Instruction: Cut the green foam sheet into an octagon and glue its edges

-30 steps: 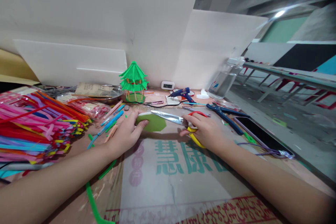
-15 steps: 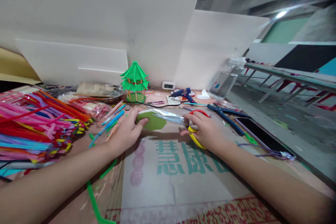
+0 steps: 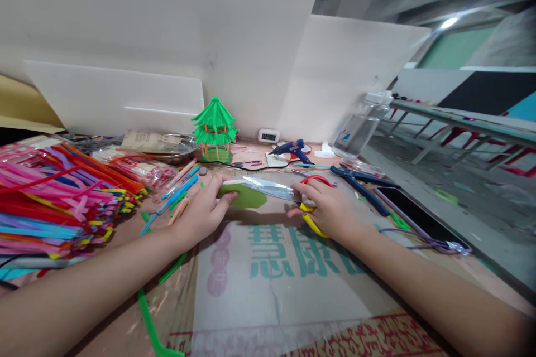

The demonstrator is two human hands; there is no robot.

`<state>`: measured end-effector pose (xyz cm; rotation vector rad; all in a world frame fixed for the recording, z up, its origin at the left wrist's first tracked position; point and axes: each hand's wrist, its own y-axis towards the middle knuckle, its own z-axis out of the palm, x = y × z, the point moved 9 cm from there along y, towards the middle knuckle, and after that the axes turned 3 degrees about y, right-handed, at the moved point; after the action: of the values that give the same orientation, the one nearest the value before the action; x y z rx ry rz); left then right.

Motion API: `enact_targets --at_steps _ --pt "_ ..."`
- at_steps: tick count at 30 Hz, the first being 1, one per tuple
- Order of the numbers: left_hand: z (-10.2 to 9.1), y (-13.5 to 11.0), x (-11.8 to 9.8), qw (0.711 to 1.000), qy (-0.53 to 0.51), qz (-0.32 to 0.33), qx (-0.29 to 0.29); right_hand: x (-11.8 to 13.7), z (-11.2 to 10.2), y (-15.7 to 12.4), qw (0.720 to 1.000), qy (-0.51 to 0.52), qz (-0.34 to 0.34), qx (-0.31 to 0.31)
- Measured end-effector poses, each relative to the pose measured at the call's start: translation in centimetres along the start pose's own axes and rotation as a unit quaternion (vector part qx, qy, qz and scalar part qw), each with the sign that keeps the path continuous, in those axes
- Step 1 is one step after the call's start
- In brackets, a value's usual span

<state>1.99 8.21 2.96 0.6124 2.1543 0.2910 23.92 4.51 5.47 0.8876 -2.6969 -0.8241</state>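
Pinched between the thumb and fingers of my left hand point(image 3: 207, 203) is a flat green piece of card or foam point(image 3: 247, 198) with angled corners and a pale edge. My right hand point(image 3: 326, 206) grips scissors point(image 3: 274, 188) by their red and yellow handles. The blades point left and lie along the upper edge of the green piece; whether they bite into it is hard to tell. Both hands are above a printed sheet point(image 3: 251, 301) with large green characters. Behind them stands a small green-roofed pavilion model point(image 3: 215, 129).
Bundled pipe cleaners point(image 3: 62, 195) fill the left side. At the back are a blue glue gun point(image 3: 293, 149), a small digital clock point(image 3: 268, 135) and a clear water bottle point(image 3: 362, 125). Pliers point(image 3: 364, 192) and a phone point(image 3: 419, 217) lie to the right.
The scissor blades look slightly closer together than before. The green piece has shifted a little to the right; both hands otherwise stay nearly in place.
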Motion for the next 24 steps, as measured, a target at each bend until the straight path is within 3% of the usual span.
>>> enact_targets --at_steps 17,21,24 --pt "0.1 0.0 0.1 1.0 -0.008 0.008 0.001 0.2 -0.2 0.0 1.0 0.011 -0.001 0.013" --pt "0.2 0.0 0.2 1.0 -0.002 -0.009 0.008 -0.4 0.3 -0.2 0.998 0.037 0.033 0.03" --pt "-0.1 0.3 1.0 1.0 -0.004 -0.019 -0.018 -1.9 1.0 -0.4 0.995 0.046 0.089 0.03"
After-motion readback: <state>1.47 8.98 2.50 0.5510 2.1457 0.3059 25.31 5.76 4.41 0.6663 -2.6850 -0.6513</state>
